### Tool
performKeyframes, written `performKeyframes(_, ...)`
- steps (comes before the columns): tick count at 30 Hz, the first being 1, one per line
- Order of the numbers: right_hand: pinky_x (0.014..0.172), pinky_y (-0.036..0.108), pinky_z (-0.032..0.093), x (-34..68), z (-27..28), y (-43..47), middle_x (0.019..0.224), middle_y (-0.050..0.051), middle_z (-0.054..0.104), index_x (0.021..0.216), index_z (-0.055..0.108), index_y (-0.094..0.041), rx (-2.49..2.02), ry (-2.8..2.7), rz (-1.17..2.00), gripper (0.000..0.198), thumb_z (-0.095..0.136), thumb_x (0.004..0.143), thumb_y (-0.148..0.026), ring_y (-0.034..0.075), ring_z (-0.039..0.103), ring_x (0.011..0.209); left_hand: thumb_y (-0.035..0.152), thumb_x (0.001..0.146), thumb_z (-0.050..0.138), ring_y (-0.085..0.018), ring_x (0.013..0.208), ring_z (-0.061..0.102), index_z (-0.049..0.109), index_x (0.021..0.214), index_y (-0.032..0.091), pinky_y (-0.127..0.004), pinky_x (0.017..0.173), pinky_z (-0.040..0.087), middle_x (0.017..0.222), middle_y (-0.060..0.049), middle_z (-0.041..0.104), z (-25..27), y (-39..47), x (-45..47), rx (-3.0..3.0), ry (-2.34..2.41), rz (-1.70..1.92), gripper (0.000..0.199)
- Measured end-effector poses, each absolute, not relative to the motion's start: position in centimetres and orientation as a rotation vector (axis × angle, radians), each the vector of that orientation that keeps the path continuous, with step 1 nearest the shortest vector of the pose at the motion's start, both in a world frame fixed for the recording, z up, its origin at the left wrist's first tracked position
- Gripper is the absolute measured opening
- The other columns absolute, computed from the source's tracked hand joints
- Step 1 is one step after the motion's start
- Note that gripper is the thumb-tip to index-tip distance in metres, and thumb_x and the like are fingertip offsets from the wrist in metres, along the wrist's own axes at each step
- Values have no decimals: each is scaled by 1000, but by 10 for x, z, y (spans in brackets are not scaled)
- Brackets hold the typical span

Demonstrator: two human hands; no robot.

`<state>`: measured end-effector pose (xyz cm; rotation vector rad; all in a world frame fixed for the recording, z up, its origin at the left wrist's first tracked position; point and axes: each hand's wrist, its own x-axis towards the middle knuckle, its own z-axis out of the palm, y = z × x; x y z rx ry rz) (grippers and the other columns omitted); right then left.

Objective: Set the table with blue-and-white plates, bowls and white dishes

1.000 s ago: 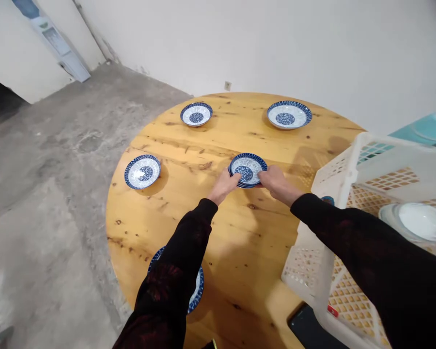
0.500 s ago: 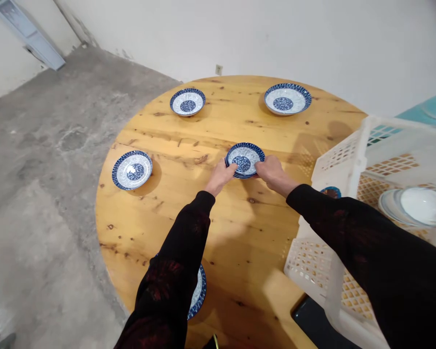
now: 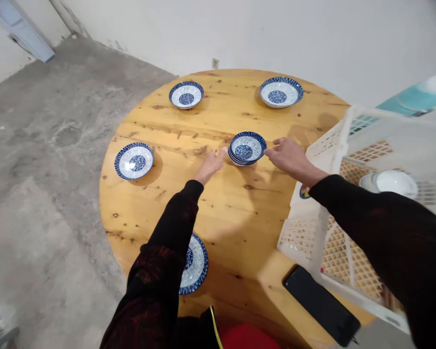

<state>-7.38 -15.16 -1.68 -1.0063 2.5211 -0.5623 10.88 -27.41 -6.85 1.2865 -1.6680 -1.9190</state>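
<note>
A small stack of blue-and-white patterned bowls (image 3: pixel 246 148) stands upright near the middle of the round wooden table (image 3: pixel 240 208). On its left side is my left hand (image 3: pixel 211 166), fingertips close to the rims and fingers loosely apart. My right hand (image 3: pixel 288 156) hovers at the right of the stack with loosened fingers, its fingertips by the top rim. Whether either hand still touches the bowls is hard to make out. Neither hand grips anything.
Blue-rimmed dishes lie spread out: one at left (image 3: pixel 134 161), one at the back (image 3: pixel 186 95), one back right (image 3: pixel 281 92), and one (image 3: pixel 198 269) partly under my left sleeve. At right stands a white plastic basket (image 3: pixel 303 237) holding white bowls (image 3: pixel 396 183). Nearby lies a black phone (image 3: pixel 321 304).
Both hands have let go of the bowl stack and drawn slightly outward from its sides. The camera view has shifted, showing more of the phone and the near dish.
</note>
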Motion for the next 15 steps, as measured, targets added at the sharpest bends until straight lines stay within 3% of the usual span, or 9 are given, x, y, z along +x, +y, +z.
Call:
performKeyframes(3,97,46,57,-48,25,-105,119,19,76,123,68,-12,-993,2465,-705,38,58,88,-23,31,76,103,41,105,54,-19,94,72,62,103,16,-34,88,59,111,-13,70,-43,-285,140,1244,-1751,-1817,26)
performKeyframes(6,84,41,61,-15,62,-48,102,14,79,110,71,-16,-1018,2376,-847,30,58,89,-32,28,78,88,32,102,55,-15,91,72,63,95,18,-27,85,57,99,-6,72,-11,-289,181,1128,-1837,-1702,18)
performKeyframes(10,73,42,63,29,82,25,92,11,80,103,73,-21,-947,2276,-1052,41,67,84,-57,29,78,78,35,95,59,-17,98,73,71,105,18,-26,87,58,101,-4,75,31,-274,260,1080,-1838,-1515,23)
performKeyframes(15,68,39,66,87,49,99,89,12,80,99,76,-21,-650,2032,-1313,66,81,68,-79,26,76,72,50,91,64,-22,102,75,73,116,18,-34,91,61,108,-7,78,53,-215,380,1244,-1708,-1225,42)
